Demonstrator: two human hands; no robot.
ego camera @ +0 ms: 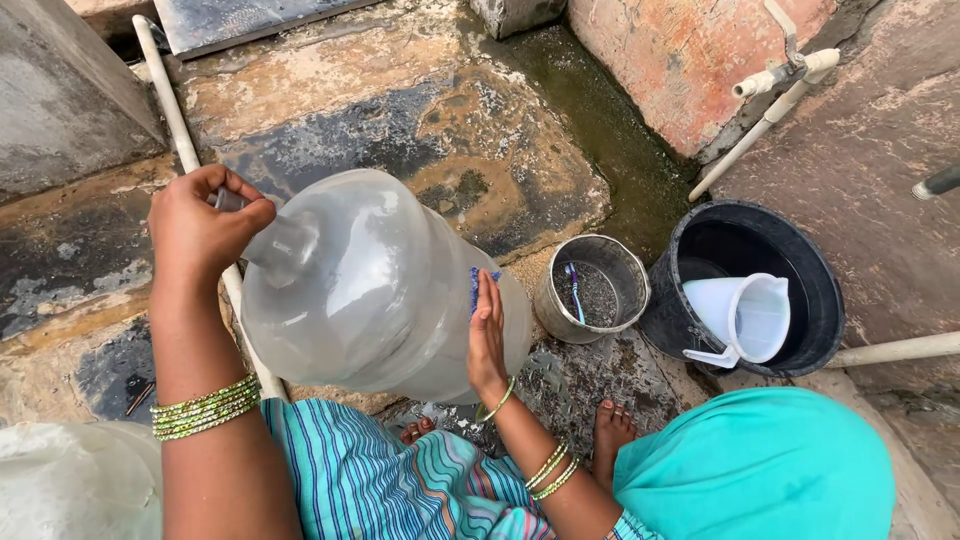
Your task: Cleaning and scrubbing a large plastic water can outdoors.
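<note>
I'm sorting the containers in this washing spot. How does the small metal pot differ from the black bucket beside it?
The metal pot is grey, smaller and shallower; the black bucket is dark, wider and deeper. The metal pot holds a thin blue-and-white brush-like item on a gritty bottom; the black bucket holds a white plastic jug lying tilted. Both are round, open-topped and stand upright on the stone floor, side by side.

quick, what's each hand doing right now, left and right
Left hand: closed around the neck of the large clear water jug.
Right hand: open, palm flat against the jug's side, pressing a blue scrubber.
</note>
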